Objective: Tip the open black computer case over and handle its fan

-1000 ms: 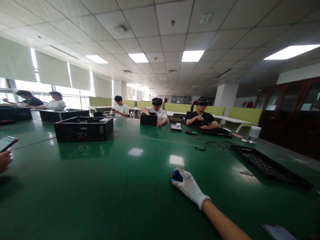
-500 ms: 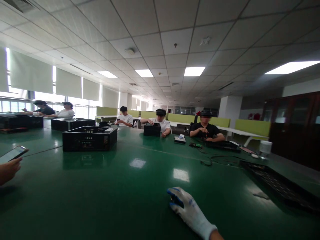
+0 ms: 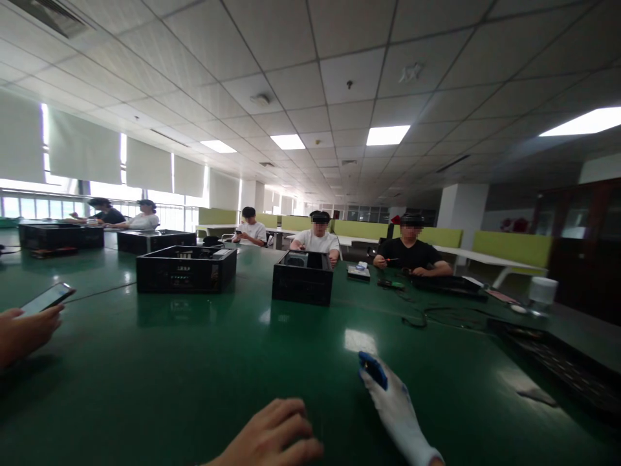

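Right hand (image 3: 388, 386): gloved, palm side blue, low over the table (image 3: 194, 375); its fingers are curled toward the thumb. Whether they pinch something small, I cannot tell.
Left hand (image 3: 276, 435): bare, at the bottom edge, fingers bent loosely and a little blurred. Its underside is hidden, so I cannot tell if it grasps anything.
Case (image 3: 303, 285): black, open at the top, on the table ahead of both hands and well apart from them. A person in white (image 3: 317, 241) sits behind it.
Dark piece (image 3: 536, 396): flat on the table, to the right of the gloved hand and apart from it, just beside the tray (image 3: 490, 330).
Stage at the table: I judge it to be a pause between actions, because neither hand touches the case.
Reach to the case: in my judgement, any contact would call for a forward stretch across the table.
Left edge: another person's hand (image 3: 36, 333) holds a phone (image 3: 48, 299).
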{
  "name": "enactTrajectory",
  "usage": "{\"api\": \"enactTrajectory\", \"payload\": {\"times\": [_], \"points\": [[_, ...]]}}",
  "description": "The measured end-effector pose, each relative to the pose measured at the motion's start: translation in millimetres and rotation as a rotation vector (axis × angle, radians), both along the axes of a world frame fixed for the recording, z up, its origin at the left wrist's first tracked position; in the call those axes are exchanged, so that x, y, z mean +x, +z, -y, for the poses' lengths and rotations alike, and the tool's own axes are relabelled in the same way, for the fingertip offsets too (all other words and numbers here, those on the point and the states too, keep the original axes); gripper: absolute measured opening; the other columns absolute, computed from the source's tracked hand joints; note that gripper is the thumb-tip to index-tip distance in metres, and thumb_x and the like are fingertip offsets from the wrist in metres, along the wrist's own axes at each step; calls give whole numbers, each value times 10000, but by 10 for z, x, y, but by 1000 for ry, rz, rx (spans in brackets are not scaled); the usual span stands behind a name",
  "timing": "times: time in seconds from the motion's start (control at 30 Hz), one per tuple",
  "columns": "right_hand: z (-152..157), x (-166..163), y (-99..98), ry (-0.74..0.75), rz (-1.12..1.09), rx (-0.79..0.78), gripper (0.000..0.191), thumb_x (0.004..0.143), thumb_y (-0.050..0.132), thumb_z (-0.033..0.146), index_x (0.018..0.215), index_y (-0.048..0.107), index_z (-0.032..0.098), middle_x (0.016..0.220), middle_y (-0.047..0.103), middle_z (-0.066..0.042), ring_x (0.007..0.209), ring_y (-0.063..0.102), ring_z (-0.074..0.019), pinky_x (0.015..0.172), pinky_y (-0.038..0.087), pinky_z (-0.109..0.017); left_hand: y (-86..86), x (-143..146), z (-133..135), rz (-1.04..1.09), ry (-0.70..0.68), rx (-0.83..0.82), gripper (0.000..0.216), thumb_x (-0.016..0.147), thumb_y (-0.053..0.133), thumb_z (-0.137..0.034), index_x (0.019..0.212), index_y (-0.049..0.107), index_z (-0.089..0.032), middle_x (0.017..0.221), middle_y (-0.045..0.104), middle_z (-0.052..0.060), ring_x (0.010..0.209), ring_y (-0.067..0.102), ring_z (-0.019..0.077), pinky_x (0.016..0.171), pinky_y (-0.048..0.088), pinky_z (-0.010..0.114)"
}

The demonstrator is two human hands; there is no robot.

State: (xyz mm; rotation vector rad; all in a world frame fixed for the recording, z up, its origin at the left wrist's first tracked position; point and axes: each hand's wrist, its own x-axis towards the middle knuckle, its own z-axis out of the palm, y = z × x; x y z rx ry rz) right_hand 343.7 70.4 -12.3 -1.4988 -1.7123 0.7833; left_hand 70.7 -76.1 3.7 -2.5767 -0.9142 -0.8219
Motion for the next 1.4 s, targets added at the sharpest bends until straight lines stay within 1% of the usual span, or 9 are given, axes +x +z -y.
{"api": "enactTrajectory", "payload": {"times": [0.23,0.4,0.53,0.7,0.83,0.97,1.13,1.23,1.4], "points": [[-142,221,71,-100,-90,-29,1023,740,319,821,1478,415,120,1362,578,-200,1267,557,-379,1061,457,-504,1082,98,-1277,25,579,28,465,1047,411,-319,1488,395,-176,1546,398,147,1489,269,298,1222,252,494],[-128,234,43,-67,-137,-15,1036,728,377,828,1466,439,105,1372,568,-224,1257,555,-416,1030,470,-552,1303,-7,-1702,-62,722,-146,340,1018,524,-424,1170,628,-139,1151,664,98,1096,633,244,996,496,490],[-169,263,7,-68,-209,7,1004,744,434,810,1463,454,109,1356,590,-217,1241,574,-405,1024,474,-547,1392,-1,-1294,-158,707,-263,385,1057,417,-440,1068,655,-137,981,695,74,894,672,205,845,533,401],[-215,315,2,-29,-241,21,895,780,435,753,1420,527,134,1284,671,-163,1190,627,-367,1033,475,-503,1711,206,-50,-222,529,-502,660,1068,175,-539,797,662,-184,719,658,29,600,614,161,558,390,281],[-169,356,30,36,-329,1,952,755,533,751,1467,483,121,1376,631,-147,1265,594,-323,1072,463,-435,1943,245,601,-261,171,-794,425,1031,398,-535,1240,646,-260,1012,717,42,843,689,199,684,474,283],[-23,423,140,14,-316,-34,996,688,585,761,1400,546,66,1264,696,-188,1184,645,-371,1008,516,-468,1666,-13,474,-606,39,-490,746,806,759,-528,1465,466,-337,1368,584,132,1154,614,333,874,514,415],[300,564,542,-28,-241,62,876,659,645,734,1313,649,151,1191,741,-163,1136,669,-391,937,552,-476,1257,-203,97,-867,-54,-135,860,644,880,-405,1415,519,-284,1096,691,128,1038,607,336,841,504,425],[602,610,988,5,-136,133,795,695,652,728,1292,675,204,1120,766,-131,1058,694,-377,877,569,-468,1315,-157,100,-920,-85,-112,799,619,874,-345,1353,568,-267,1042,680,128,944,607,312,732,503,385],[1152,133,1854,245,204,394,526,814,686,564,1271,692,303,1222,725,-53,1082,675,-312,904,561,-408,1759,-263,486,-706,-49,-143,985,621,857,-195,1473,412,-407,1404,505,105,1032,589,289,645,476,320]]}}
